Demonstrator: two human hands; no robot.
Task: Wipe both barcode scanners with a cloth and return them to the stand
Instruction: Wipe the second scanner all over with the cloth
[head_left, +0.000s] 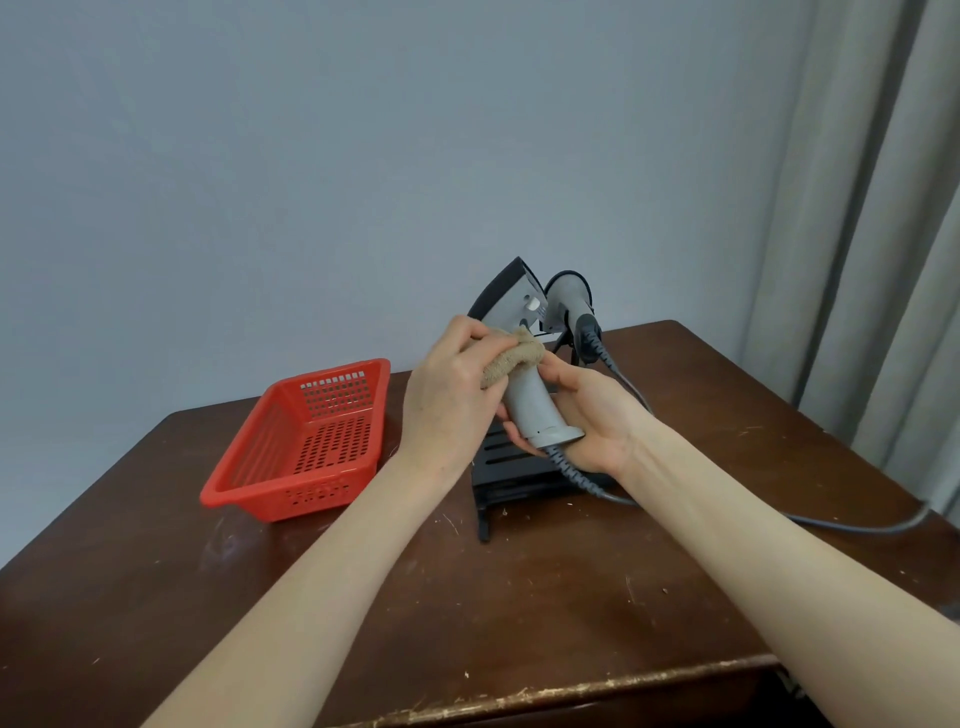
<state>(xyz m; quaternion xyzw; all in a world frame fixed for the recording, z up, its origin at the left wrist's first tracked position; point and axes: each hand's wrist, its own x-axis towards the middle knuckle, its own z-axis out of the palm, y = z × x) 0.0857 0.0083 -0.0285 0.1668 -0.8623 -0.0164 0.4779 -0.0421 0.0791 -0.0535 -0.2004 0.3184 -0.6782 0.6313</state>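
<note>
Dark wooden table (519, 597): scratched top, worn front edge; its left and right ends are cut off by the frame. A grey curtain (872, 208) hangs at the far right.

Red perforated basket (291, 496): stands on the table left of the stand, well apart from both hands.

Black stand (519, 483): its base rests on the table at centre. The upright is largely hidden behind the hands and the held scanner.

Left hand (447, 395): fingers curled together round the cloth, pressing it against the upper handle of the held scanner. The fingertips are hidden behind the cloth.

Right hand (592, 415): palm turned up, fingers wrapped round the foot of the handle, thumb laid along its right side. Only the fingertips show left of the handle.

Held scanner (530, 405): grey, raised above the stand's base, head tilted away towards the wall.

Second scanner (566, 299): sits up on the stand just behind the held one; its lower part is partly hidden.

Cloth (511, 358): tan, bunched, touching the held scanner just below its head.

Grey cable (831, 522): runs from the handle's foot across the table to the right edge.
</note>
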